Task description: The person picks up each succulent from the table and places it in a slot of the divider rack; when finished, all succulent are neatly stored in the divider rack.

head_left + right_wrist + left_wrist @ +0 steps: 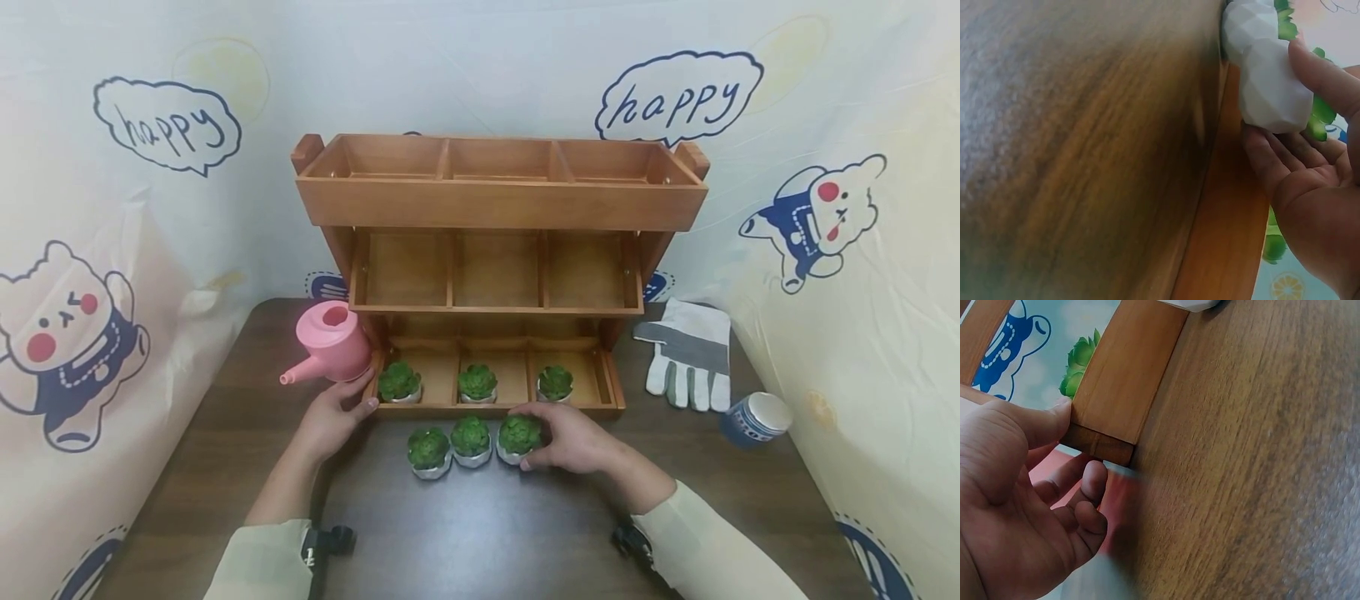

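Note:
My left hand [340, 419] grips the front left corner of a three-tier wooden shelf [495, 207]. In the left wrist view the thumb presses on the corner of its bottom tier [1127, 375], with the fingers curled at its other side. My right hand [573, 437] holds a potted succulent [519, 437] between thumb and fingers. Its white faceted pot [1272, 87] shows in the right wrist view. Two more succulents, a middle one [471, 438] and a left one [429, 451], stand beside it on the table, in front of the shelf.
The bottom tier bears three succulents, left [399, 380], middle [477, 381] and right [555, 382], one per compartment. A pink watering can [335, 340] stands left of the shelf. Grey-white work gloves [692, 354] and a blue-white jar [756, 418] are at right on the dark table [480, 533].

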Available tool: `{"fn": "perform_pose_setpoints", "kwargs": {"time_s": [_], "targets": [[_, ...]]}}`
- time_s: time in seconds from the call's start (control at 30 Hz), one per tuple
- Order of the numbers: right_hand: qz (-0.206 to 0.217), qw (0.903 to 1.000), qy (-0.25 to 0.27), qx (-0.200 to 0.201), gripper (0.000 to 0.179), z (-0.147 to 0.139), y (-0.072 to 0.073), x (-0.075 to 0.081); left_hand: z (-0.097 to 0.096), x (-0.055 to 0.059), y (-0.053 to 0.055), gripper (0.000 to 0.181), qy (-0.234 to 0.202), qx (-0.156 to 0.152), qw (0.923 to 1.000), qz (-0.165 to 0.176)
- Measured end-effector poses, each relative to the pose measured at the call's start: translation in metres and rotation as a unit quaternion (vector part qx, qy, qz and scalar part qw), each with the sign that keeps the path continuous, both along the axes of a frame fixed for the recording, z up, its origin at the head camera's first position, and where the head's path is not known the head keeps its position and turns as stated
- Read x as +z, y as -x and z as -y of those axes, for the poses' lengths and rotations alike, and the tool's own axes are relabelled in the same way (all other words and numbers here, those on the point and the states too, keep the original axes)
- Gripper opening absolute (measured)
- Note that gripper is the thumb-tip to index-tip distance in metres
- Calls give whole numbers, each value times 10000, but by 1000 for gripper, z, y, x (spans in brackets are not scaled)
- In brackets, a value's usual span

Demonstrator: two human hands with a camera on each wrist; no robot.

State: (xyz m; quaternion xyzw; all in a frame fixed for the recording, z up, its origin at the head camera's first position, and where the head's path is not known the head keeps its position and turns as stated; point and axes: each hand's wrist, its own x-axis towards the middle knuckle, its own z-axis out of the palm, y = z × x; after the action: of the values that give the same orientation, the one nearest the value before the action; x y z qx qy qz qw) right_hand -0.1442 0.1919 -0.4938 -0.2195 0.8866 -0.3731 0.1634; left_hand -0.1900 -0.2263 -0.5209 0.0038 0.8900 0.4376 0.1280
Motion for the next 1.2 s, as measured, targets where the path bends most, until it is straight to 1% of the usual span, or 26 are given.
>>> {"fn": "perform_pose_setpoints", "kwargs": {"time_s": [0.17,0.37,0.67,0.9,1.2], "targets": [[69,9999,-19,-121,74,-2,1,6,-1,0,1,72,-20,48,10000,60],[81,9999,91,-120,73,-4,2,13,-2,1,0,71,-26,39,10000,35],[-29,9988,392,-274,72,-7,0,23,-3,5,0,71,-5,36,10000,79],[-30,9975,581,-395,73,-9,1,28,-2,4,2,70,14,23,10000,70],[-432,9938,705,-749,71,-11,0,37,-3,3,3,68,104,-17,9999,-30]]}}
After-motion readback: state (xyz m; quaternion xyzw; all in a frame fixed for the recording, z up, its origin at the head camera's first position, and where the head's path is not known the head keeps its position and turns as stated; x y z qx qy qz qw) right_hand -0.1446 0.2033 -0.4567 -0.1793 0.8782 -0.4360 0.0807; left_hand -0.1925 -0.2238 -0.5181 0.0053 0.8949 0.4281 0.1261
